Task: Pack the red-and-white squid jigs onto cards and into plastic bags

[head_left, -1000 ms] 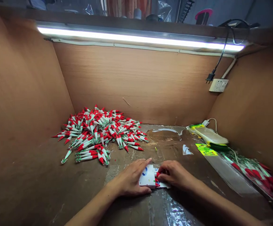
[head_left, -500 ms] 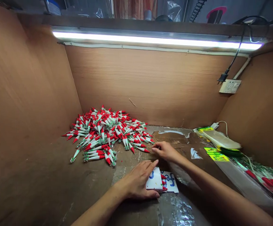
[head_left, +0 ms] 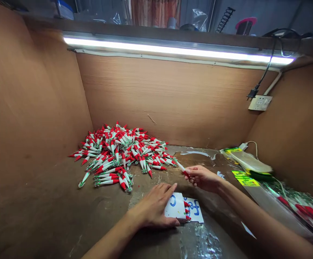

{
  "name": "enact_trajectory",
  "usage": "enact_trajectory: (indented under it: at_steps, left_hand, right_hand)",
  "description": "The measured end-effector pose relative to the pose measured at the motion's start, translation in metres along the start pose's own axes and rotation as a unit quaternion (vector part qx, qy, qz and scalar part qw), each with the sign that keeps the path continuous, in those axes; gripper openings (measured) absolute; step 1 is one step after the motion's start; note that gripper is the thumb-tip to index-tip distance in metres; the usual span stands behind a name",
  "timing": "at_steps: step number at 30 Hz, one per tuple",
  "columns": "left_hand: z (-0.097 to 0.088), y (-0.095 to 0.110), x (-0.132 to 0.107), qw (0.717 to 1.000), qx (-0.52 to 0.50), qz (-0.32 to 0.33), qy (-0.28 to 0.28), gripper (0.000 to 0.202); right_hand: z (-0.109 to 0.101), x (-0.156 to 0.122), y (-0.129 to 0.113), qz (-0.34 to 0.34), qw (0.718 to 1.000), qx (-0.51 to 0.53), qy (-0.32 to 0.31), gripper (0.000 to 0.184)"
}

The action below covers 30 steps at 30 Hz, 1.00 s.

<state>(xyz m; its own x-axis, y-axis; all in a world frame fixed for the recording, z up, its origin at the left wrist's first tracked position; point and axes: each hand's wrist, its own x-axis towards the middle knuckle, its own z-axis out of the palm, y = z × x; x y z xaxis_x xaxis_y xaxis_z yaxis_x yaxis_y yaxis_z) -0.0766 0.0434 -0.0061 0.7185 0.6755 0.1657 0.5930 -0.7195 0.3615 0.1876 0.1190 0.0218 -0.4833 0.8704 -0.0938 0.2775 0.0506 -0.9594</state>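
Busy pair of hands here! L hand [head_left: 158, 208] is down at the tabletop [head_left: 51, 216], closed round the L part of a white box [head_left: 175, 210], thumb along the near edge, fingers over the far side. Box lies flat, blue marking on top w/ a few tiny coloured specks. Its R end's open: red tips [head_left: 186, 211] poking out in a row, & a white flap [head_left: 197, 214] w/ blue lettering sticks out beneath 'em, lettering part hidden.

Over to R hand [head_left: 199, 178]: it's got a single lure [head_left: 181, 168], pinched btw thumb & fingers by the red end, white body slanting up & away to the L. Hook end's right by the R edge of the big pile [head_left: 118, 144]; can't tell if it's touching.

Pile's back L, near the back wall [head_left: 156, 97]: loads of red-&-white pcs w/ greenish hooks, a few strays along the front.

Far R: stack of clear bags [head_left: 253, 160] w/ yellow tops, a yellow label [head_left: 245, 178] just nearer, then more red-&-white lures under clear plastic [head_left: 306, 210], blurry at the edge.

Up top, light tube [head_left: 178, 49] is on, black plug [head_left: 252, 94] dangling beside the wall socket [head_left: 260, 103].
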Motion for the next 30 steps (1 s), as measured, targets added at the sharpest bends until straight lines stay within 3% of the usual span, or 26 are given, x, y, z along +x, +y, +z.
enact_trajectory:
  at_steps: [2, 4, 7, 10, 14, 19, 25, 30]
  left_hand:
    - [-0.003, -0.003, -0.001, 1.000, 0.001, -0.004, -0.015, 0.108]
    - [-0.007, -0.005, -0.002, 1.000, 0.003, -0.013, -0.027, 0.107]
    - [-0.017, -0.003, -0.003, 0.999, 0.009, -0.042, -0.028, 0.107]
    - [-0.027, 0.002, -0.003, 0.997, 0.016, -0.063, -0.033, 0.098]
    - [-0.031, 0.006, 0.000, 0.997, 0.018, -0.068, -0.039, 0.091]
    - [-0.029, 0.006, 0.001, 0.997, 0.016, -0.068, -0.034, 0.090]
    - [-0.029, 0.003, -0.001, 0.997, 0.008, -0.067, -0.039, 0.093]
    - [-0.014, -0.005, -0.003, 0.994, -0.045, -0.052, -0.086, 0.102]
  right_hand:
    - [-0.008, -0.025, 0.008, 0.018, 0.996, 0.085, -0.006, 0.043]
    - [-0.013, -0.046, 0.016, 0.021, 0.997, 0.079, 0.008, 0.039]
    - [-0.019, -0.071, 0.025, 0.008, 0.995, -0.090, 0.047, 0.029]
    - [-0.017, -0.085, 0.028, -0.002, 0.967, -0.248, 0.062, 0.017]
    - [0.009, -0.078, 0.026, -0.018, 0.956, -0.286, 0.061, 0.016]
    - [0.040, -0.052, 0.027, -0.121, 0.947, -0.289, 0.072, 0.015]
    - [0.038, -0.047, 0.031, -0.152, 0.926, -0.340, 0.064, 0.015]
    - [0.037, -0.048, 0.029, -0.172, 0.909, -0.380, 0.029, 0.020]
